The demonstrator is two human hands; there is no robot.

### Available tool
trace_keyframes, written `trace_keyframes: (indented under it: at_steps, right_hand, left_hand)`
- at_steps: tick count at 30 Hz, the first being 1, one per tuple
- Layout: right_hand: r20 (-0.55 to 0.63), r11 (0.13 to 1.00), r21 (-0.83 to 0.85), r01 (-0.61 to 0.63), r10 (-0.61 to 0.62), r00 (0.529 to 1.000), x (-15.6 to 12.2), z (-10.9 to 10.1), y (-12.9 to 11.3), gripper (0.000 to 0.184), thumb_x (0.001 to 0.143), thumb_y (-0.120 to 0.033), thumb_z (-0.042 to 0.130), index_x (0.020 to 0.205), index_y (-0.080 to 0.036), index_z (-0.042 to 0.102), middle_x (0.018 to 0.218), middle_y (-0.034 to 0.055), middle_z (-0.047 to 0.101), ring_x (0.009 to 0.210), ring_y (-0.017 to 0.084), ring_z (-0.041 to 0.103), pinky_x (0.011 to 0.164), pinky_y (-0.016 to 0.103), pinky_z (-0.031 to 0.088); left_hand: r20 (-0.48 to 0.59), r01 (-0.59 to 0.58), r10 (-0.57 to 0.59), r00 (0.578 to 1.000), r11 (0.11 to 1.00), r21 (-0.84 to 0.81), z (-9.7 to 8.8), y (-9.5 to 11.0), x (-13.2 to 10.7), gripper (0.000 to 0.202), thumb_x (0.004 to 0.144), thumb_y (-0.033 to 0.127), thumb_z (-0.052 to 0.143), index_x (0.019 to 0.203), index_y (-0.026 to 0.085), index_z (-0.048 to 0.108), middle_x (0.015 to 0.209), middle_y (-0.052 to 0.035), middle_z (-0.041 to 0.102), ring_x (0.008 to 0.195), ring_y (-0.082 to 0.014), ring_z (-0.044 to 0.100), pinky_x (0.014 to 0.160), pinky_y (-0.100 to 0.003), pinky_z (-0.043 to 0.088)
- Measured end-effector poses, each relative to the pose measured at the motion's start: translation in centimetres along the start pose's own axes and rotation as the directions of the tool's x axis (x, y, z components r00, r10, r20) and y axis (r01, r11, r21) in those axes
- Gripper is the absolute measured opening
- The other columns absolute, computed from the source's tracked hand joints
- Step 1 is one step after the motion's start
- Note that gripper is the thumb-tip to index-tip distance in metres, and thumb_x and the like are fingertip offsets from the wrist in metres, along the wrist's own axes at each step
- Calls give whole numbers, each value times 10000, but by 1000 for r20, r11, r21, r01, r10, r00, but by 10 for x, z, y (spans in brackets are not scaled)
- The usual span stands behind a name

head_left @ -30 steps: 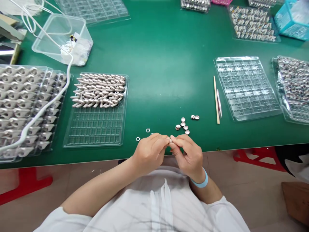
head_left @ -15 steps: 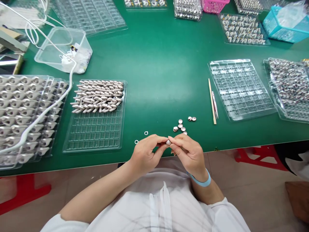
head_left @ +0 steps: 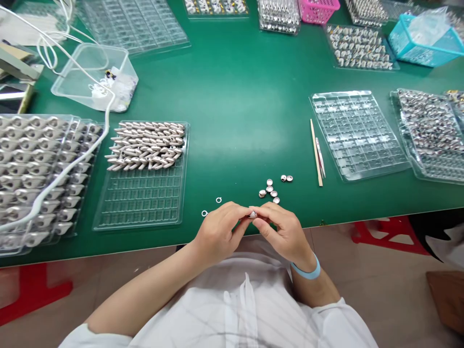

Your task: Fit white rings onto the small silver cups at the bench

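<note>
My left hand (head_left: 219,232) and my right hand (head_left: 282,232) meet at the table's front edge, fingertips pinched on one small silvery metal part (head_left: 253,214). Fingers cover most of this part, so its full shape is hidden. Just beyond my right hand lie several small round metal caps (head_left: 269,189), some showing their hollow side. Two more caps (head_left: 286,178) touch each other a little farther right. Beside my left hand are two small white rings (head_left: 205,213), one slightly farther back than the other.
At left, a clear tray (head_left: 141,203) holds rows of metal pieces, near stacked trays of grey parts (head_left: 25,169). A white cable (head_left: 72,164) crosses them. To the right lie a wooden stick (head_left: 316,152), tweezers (head_left: 320,157) and a clear blister tray (head_left: 358,135). A blue basket (head_left: 416,50) stands behind.
My right hand has turned slightly, its fingers lying flatter around the small metal part. Both hands stay in the same place, and the view has shifted a little.
</note>
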State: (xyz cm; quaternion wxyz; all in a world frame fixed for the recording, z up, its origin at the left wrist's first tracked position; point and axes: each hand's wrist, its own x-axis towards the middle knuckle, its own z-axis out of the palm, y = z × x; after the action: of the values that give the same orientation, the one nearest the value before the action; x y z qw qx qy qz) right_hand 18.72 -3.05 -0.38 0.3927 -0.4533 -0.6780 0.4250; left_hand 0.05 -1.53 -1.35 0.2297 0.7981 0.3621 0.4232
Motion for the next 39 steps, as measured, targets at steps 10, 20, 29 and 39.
trace_keyframes:
  at_steps: [10,20,29,39]
  right_hand:
    - [27,986,-137,92,-89,996,0,8,0,278,972,-180,515,1230,-171,619,916,63,660,804,160,599,710,316,525]
    - [-45,970,-178,167,-178,983,-5,14,-1,330,946,-104,526,1257,-168,615,937,84,666,828,167,625,707,315,547]
    - [5,939,-261,226,-233,972,-7,13,-3,328,948,-96,501,1266,-104,584,914,113,654,821,185,612,693,332,549]
    - [-70,897,-378,231,-276,959,-13,22,-1,298,936,-96,484,1206,-76,607,801,95,635,685,178,587,573,304,506]
  left_hand:
    - [-44,-71,72,996,997,26,0,-2,-5,194,890,48,596,1062,136,617,881,-66,736,781,-146,661,698,-272,556]
    - [-73,-54,60,995,995,79,0,2,-5,124,902,90,605,1000,162,625,835,-44,741,743,-144,697,674,-267,581]
    - [16,-230,230,973,962,147,0,-1,-5,212,861,-2,516,1044,103,540,853,-141,693,755,-202,639,636,-339,573]
    - [66,-188,177,982,945,266,4,9,-1,167,897,25,405,942,169,479,726,-61,632,656,-184,574,561,-292,506]
